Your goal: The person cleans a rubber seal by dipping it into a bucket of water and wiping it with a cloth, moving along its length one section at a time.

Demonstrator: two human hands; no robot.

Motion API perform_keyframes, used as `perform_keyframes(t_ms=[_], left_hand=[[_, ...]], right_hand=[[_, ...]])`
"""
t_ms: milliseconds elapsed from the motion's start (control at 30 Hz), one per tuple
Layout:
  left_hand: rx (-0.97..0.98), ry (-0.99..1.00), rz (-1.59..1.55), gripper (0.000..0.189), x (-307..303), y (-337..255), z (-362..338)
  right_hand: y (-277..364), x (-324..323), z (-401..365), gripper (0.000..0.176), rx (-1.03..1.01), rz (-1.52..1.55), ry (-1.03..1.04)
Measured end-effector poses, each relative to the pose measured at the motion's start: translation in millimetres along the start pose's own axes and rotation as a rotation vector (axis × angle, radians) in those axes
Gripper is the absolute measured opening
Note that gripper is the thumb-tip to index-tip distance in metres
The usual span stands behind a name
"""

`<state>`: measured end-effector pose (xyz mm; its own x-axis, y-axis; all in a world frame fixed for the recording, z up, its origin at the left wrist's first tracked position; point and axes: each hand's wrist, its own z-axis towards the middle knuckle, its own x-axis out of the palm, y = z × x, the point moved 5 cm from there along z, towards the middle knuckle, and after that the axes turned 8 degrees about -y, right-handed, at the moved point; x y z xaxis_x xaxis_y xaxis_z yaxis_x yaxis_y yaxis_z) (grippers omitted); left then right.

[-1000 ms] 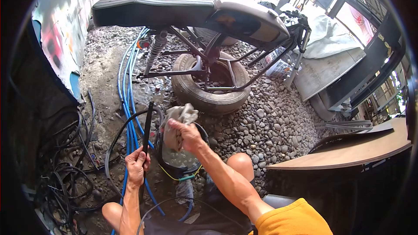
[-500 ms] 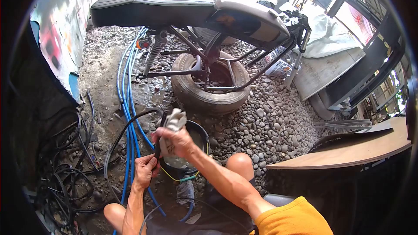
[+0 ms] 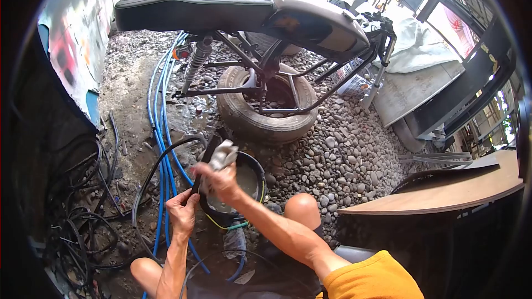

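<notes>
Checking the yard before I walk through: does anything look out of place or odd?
Yes. The motorcycle has no rear wheel and seems propped on a tyre lying flat on the gravel. Black cables lie tangled at left. Left hand grips a rubber strip, right hand a rag.

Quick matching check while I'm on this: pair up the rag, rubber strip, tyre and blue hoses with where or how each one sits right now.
1 rag
2 black rubber strip
3 tyre
4 blue hoses

A flat on the gravel
B gripped by the left hand
C laid in long parallel lines
D bunched in the right hand

Pairs: 1-D, 2-B, 3-A, 4-C
</notes>
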<state>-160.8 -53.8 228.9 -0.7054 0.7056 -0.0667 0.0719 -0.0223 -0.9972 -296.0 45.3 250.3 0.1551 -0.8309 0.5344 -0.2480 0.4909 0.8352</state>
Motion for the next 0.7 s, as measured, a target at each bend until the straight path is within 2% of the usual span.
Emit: perform_keyframes(t_ms=[33,67,133,233,367,500,600,633,700], left_hand=[[0.103,-0.062,0.047,0.021,1.3,-1.1,1.9],[0.203,-0.124,0.098,0.022,0.0,-3.8,1.9],[0.283,-0.167,0.217,0.025,0.5,-20.4,-3.7],[0.403,-0.181,0.323,0.025,2.4,-43.4,-3.7],[0.557,-0.176,0.495,0.026,4.4,-41.2,-4.0],[0.613,-0.097,0.479,0.024,9.3,-41.6,-2.9],[0.192,0.076,0.235,0.027,6.7,-19.1,6.8],[-0.007,0.207,0.165,0.025,4.8,-8.6,8.8],[-0.231,0.329,-0.054,0.023,-1.3,-0.5,7.0]], right_hand=[[-22.1,-9.5,-6.5,0.022,-0.053,-0.197,-0.070],[-23.2,-3.0,-20.5,0.023,-0.006,-0.240,-0.062],[-20.2,-1.0,-22.7,0.022,0.050,-0.278,-0.149],[-19.6,3.7,-10.0,0.017,0.155,-0.051,-0.123],[-15.8,-4.4,1.1,0.013,0.100,-0.050,-0.255],[-8.5,-3.1,1.2,0.009,0.182,0.069,-0.219],[-5.0,-1.1,2.2,0.008,0.220,0.125,-0.170],[-1.4,0.1,3.4,0.007,0.190,0.112,-0.120],[4.2,-1.1,10.5,0.007,0.187,0.114,-0.108]])
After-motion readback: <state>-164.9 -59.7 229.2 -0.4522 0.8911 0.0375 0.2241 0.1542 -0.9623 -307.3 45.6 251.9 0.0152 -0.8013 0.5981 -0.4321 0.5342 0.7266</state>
